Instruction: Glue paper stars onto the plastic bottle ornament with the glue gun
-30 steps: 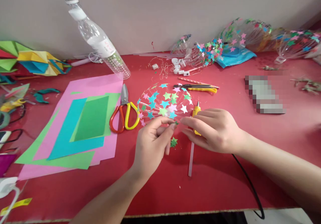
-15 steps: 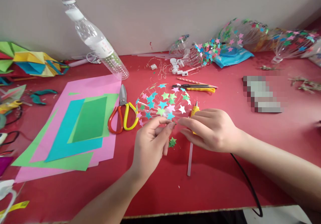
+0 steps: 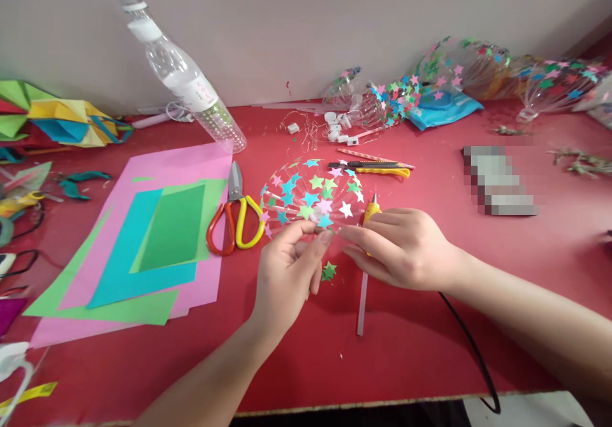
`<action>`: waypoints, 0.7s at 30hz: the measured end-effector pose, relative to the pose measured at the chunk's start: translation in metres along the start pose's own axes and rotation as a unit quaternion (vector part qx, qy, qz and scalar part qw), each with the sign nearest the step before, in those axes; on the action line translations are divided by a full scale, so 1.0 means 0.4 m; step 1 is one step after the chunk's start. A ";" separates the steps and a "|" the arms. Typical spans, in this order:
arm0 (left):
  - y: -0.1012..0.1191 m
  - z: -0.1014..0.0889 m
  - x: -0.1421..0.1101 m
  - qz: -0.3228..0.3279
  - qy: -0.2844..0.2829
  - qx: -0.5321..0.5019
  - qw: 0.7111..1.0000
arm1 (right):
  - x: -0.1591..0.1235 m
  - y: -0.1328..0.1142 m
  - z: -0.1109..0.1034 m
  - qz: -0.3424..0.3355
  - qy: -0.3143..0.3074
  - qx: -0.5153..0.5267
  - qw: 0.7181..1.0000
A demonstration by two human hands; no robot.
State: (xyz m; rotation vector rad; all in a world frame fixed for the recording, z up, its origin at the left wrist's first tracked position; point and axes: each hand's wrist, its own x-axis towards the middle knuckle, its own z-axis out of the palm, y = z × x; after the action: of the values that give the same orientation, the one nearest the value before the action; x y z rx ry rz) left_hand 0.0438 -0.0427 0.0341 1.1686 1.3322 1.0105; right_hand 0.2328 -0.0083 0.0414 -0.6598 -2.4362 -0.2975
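My left hand (image 3: 291, 264) is closed in a pinch, thumb against forefinger, at the near edge of a clear plastic piece (image 3: 310, 188) with splayed strips covered in paper stars. What sits between the fingertips is too small to make out. My right hand (image 3: 406, 245) comes from the right with its thumb and forefinger pressed together close to the left fingertips; what they hold is hidden. Under that hand lies a yellow hot glue gun (image 3: 371, 210), partly covered, a glue stick (image 3: 362, 306) poking out toward me. Several green paper stars (image 3: 329, 271) lie between the hands.
Red-and-yellow-handled scissors (image 3: 235, 217) rest beside stacked coloured sheets (image 3: 167, 236). A utility knife (image 3: 373, 167) lies behind the glue gun. Along the wall stand a tilted plastic bottle (image 3: 191, 86) and more star-covered plastic pieces (image 3: 396, 99). A black cable (image 3: 473, 344) runs to the front edge.
Both hands stay nearly in place, pinched together at the plastic piece's near edge. The left fingertips shift very slightly; the objects on the table keep their positions.
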 end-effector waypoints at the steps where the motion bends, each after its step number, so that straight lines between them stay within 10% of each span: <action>1: 0.001 0.001 0.000 -0.001 0.003 -0.002 1.000 | 0.001 0.000 0.000 0.000 0.002 0.000 1.000; 21: -0.003 -0.003 0.000 -0.013 0.011 -0.037 0.999 | 0.004 -0.001 -0.002 -0.005 -0.003 -0.002 1.000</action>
State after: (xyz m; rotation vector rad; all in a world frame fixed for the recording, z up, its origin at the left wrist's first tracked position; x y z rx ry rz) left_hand 0.0426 -0.0429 0.0328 1.0850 1.3134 1.0476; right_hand 0.2320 -0.0085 0.0430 -0.6519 -2.4451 -0.3041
